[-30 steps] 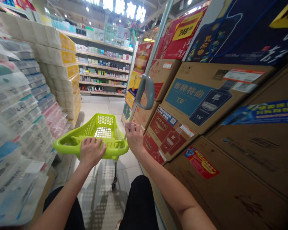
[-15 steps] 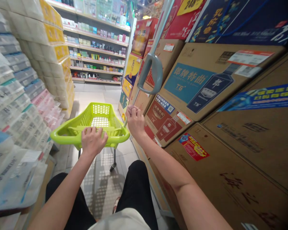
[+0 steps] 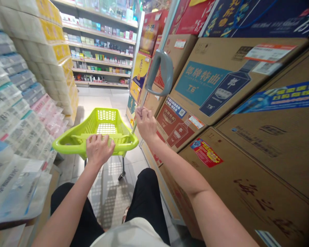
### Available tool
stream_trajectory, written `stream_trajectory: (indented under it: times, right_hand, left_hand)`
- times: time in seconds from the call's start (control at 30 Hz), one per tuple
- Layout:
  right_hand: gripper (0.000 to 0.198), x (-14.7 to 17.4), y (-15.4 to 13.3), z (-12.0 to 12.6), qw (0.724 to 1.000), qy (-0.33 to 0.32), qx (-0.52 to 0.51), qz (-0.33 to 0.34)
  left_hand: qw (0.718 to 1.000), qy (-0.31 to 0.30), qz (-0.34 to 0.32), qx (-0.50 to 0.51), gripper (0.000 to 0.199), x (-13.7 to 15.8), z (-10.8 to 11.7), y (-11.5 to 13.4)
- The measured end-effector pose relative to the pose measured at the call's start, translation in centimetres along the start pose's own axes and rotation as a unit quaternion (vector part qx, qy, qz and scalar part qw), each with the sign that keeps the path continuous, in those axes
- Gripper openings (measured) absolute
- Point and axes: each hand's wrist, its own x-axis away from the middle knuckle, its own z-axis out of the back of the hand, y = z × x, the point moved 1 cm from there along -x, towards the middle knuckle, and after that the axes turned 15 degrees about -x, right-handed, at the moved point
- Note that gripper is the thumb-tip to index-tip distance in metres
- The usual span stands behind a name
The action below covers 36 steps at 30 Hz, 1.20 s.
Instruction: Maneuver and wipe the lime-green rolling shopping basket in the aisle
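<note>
A lime-green shopping cart (image 3: 74, 148) stands in front of me, its perforated basket showing bare mesh inside. My left hand (image 3: 99, 147) is closed over the middle of its handle bar. To the right of the cart, my right hand (image 3: 145, 124) is wrapped round the thin lower part of a metal pole. Above that hand, the pole carries a grey D-shaped loop handle (image 3: 148, 80), and its silver shaft (image 3: 171, 25) runs up out of view. The thin rod slants down beside the cart's right corner; its lower end is hidden.
Stacked cardboard cartons (image 3: 203, 79) wall the right side, close to my right arm. Packs of paper (image 3: 23, 113) and yellow-and-white bundles (image 3: 51, 41) rise at left. Shelves of small boxes and bottles (image 3: 100, 44) cross the aisle's far end, beyond the tiled floor (image 3: 103, 94).
The view has shifted slightly, with the shelves and cartons a little higher in it. Both hands keep their holds on the cart and the pole, which sit nearly the same relative to me.
</note>
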Motion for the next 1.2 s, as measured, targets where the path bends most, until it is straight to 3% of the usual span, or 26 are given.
stream_trajectory:
  times: [0.13, 0.2, 0.27, 0.33, 0.4, 0.5, 0.57, 0.63, 0.73, 0.8, 0.87, 0.93, 1.0, 1.07, 1.2]
  right_hand:
    - [0.031, 3.0, -1.1, -3.1, 0.99, -0.142, -0.015, 0.006]
    - [0.024, 3.4, -0.9, -3.5, 0.976, -0.215, -0.029, 0.01]
    - [0.022, 2.8, 0.0, -2.9, 0.971, -0.234, -0.026, 0.039]
    - [0.022, 1.5, 1.5, -1.3, 0.98, -0.183, -0.013, 0.076]
    - [0.025, -0.2, 3.2, 1.0, 0.993, -0.08, -0.017, 0.082]
    - [0.034, -2.3, 5.0, 3.7, 0.991, 0.098, -0.087, 0.011]
    - [0.042, -2.8, 4.8, 3.9, 0.973, 0.161, -0.159, -0.034]
    - [0.05, -2.4, 3.5, 2.2, 0.962, 0.151, -0.224, -0.047]
    - [0.057, -0.5, 1.3, -2.2, 0.95, 0.066, -0.299, -0.066]
    - [0.052, 0.8, 0.6, -4.6, 0.928, -0.026, -0.36, -0.092]
    - [0.046, 1.4, 0.9, -5.1, 0.897, -0.072, -0.423, -0.105]
    - [0.046, 0.6, 1.6, -3.4, 0.872, -0.012, -0.48, -0.096]
    - [0.05, -1.1, 2.4, -0.4, 0.846, 0.118, -0.515, -0.064]
    - [0.044, -3.3, 2.8, 2.4, 0.829, 0.189, -0.526, -0.015]
    - [0.027, -6.3, 2.8, 4.5, 0.829, 0.168, -0.531, 0.045]
  left_hand:
    - [1.0, -0.004, 0.004, 0.028, 0.039, 0.0, 0.0, -0.2]
    - [0.999, -0.004, 0.007, 0.038, 0.039, 0.0, 0.0, -0.2]
    - [0.999, -0.003, 0.008, 0.04, 0.039, 0.0, 0.0, -0.3]
    - [0.999, -0.003, 0.006, 0.037, 0.038, 0.0, 0.0, -0.3]
    - [0.999, -0.003, 0.005, 0.036, 0.038, -0.1, 0.0, -0.4]
    - [0.999, -0.004, 0.009, 0.035, 0.039, -0.2, 0.0, -0.5]
    - [1.0, -0.005, 0.012, 0.028, 0.039, -0.2, -0.1, -0.6]
    - [1.0, -0.005, 0.014, 0.022, 0.038, -0.1, -0.1, -0.7]
    - [0.999, -0.003, 0.017, 0.031, 0.037, 0.0, -0.2, -0.9]
    - [0.999, -0.003, 0.019, 0.042, 0.037, 0.0, -0.3, -1.1]
    - [0.999, -0.005, 0.015, 0.041, 0.039, 0.1, -0.4, -1.4]
    - [1.0, -0.004, 0.009, 0.024, 0.04, 0.1, -0.4, -1.7]
    - [1.0, 0.0, 0.002, 0.005, 0.04, 0.2, -0.5, -2.0]
    - [1.0, 0.004, 0.002, -0.003, 0.039, 0.2, -0.5, -2.2]
    - [1.0, 0.006, 0.003, -0.01, 0.038, 0.2, -0.5, -2.4]
